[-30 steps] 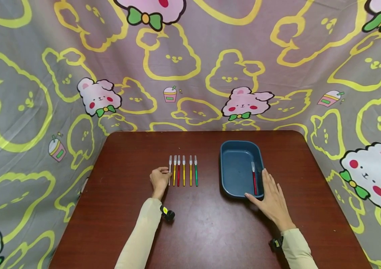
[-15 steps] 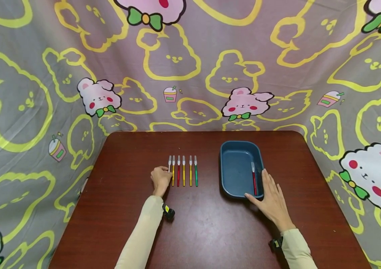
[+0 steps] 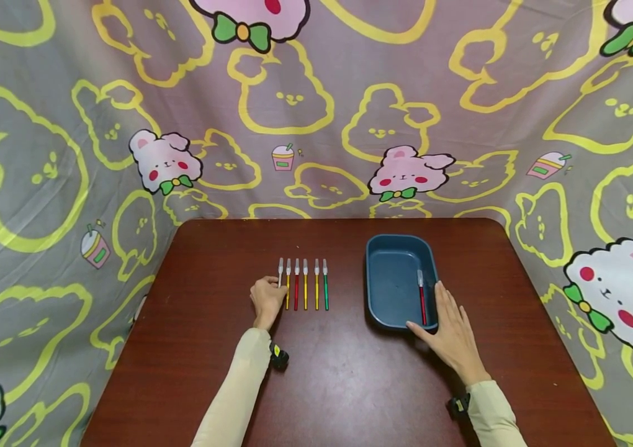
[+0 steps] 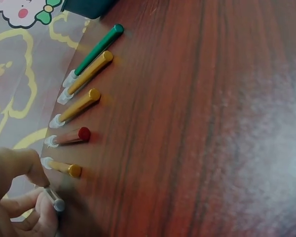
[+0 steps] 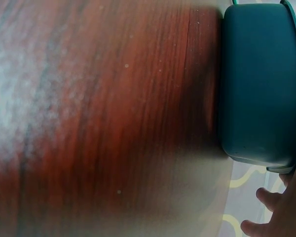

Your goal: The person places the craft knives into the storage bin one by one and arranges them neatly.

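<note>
Head view: silver pen (image 3: 280, 276) juts forward from the pinching left hand (image 3: 267, 300).

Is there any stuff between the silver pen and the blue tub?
Yes. After the silver pen lie a yellow pen, a red pen, two more yellow pens, then a green pen nearest the blue tub.
</note>
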Demonstrator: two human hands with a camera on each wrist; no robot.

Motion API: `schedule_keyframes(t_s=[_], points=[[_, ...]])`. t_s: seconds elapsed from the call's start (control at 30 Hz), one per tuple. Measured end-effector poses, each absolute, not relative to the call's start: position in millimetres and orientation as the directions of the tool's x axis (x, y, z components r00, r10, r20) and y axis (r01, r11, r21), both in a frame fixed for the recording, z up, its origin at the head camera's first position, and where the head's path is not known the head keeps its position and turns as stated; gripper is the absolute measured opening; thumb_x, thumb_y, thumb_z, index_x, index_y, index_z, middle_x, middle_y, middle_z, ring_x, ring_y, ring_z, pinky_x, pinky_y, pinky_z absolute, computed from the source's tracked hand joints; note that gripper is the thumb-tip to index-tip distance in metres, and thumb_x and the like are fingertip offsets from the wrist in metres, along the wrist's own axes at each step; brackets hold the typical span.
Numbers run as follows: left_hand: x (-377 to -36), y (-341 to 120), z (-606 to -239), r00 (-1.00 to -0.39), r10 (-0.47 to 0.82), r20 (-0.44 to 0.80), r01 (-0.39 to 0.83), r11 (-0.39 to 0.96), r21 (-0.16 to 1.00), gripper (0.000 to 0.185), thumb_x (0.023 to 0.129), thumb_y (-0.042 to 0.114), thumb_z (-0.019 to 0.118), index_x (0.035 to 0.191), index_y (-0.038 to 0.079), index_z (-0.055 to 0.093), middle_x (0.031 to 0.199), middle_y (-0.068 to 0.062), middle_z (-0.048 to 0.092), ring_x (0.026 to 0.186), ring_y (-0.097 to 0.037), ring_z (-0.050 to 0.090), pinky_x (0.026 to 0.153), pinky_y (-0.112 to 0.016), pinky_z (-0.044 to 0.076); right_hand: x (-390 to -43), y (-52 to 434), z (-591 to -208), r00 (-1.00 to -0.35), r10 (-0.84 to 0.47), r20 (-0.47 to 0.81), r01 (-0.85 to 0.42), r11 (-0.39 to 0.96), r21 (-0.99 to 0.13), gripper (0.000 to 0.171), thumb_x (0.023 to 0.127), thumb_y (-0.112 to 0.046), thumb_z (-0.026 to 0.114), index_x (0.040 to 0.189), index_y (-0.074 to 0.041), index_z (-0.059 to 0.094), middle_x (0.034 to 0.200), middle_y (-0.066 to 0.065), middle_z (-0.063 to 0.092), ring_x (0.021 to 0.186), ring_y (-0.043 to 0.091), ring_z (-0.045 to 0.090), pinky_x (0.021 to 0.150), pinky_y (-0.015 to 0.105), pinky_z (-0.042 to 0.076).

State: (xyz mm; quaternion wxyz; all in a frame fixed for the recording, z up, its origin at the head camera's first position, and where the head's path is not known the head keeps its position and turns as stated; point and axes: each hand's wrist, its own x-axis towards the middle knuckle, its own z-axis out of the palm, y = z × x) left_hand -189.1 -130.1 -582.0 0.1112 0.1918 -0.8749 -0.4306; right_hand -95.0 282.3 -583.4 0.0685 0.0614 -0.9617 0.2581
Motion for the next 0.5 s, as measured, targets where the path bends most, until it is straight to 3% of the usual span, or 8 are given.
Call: schedule_keyframes(t_s=[0.5], points=[[-191,-132,-571,-0.905,-0.415,0.091,-0.149,0.511,0.846,0.025,0.073,0.001,0.077,0.098,-0.003,0.083,0.084,-0.016,0.079,0.086,-0.037,0.076,0.090,-0.050,0.057,-96,283,-589,-0.982,-0.080,0.169,-0.154,0.858,-0.490,0.117,0.089,-0.061,0.074,0.170,-0.008,0.008,0.175,0.019,0.018,0.154,0.049,0.025,0.121,0.071,0.018]])
